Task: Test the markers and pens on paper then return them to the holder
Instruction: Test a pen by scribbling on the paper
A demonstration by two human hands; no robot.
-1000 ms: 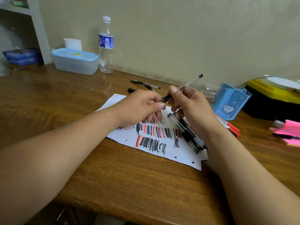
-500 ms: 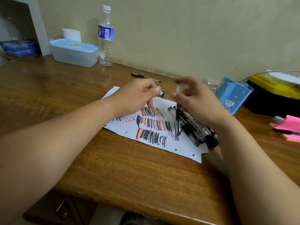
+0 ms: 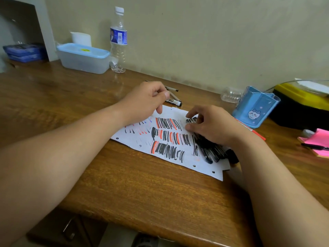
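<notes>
Fingers [image 3: 191, 128] of right hand [image 3: 211, 125], half curled, now lowered onto pile of black pens [image 3: 210, 150] on white scribbled paper [image 3: 167, 138]; clear pen no longer raised, hold unclear. Left hand [image 3: 146, 101] loosely closed beyond paper, contents unclear. Test likely done; blue holder [image 3: 256, 107] awaits.

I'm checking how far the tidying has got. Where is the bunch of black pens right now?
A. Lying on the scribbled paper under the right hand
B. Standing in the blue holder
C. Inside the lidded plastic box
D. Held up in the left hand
A: the bunch of black pens lies on the scribbled white paper beneath the right hand; the blue plastic holder shows none inside.
</notes>
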